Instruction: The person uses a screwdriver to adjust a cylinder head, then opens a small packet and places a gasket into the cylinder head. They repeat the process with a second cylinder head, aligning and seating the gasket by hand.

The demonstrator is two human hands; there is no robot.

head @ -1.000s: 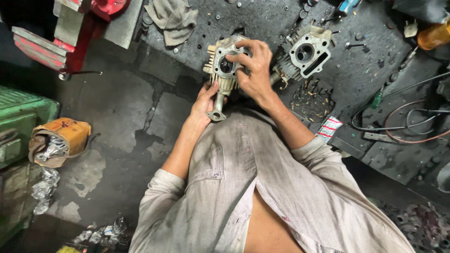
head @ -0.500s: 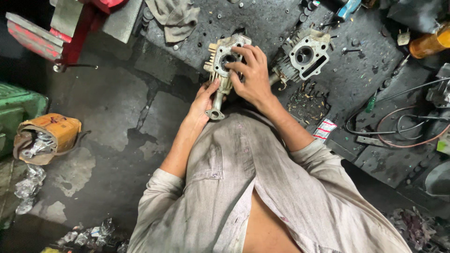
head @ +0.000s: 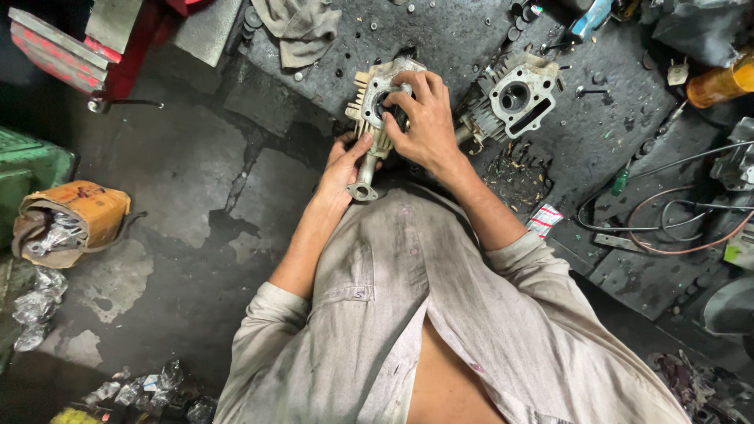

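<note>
greasy workbench (head: 471,31) | left hand (head: 342,169) grip clasps cylinder head (head: 375,102) pipe from below | right hand (head: 424,118) grip pinches its top

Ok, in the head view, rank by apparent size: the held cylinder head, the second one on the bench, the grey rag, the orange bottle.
Largest to smallest:
rag
held cylinder head and second head, too alike to rank
orange bottle, cut off by the frame edge
</note>
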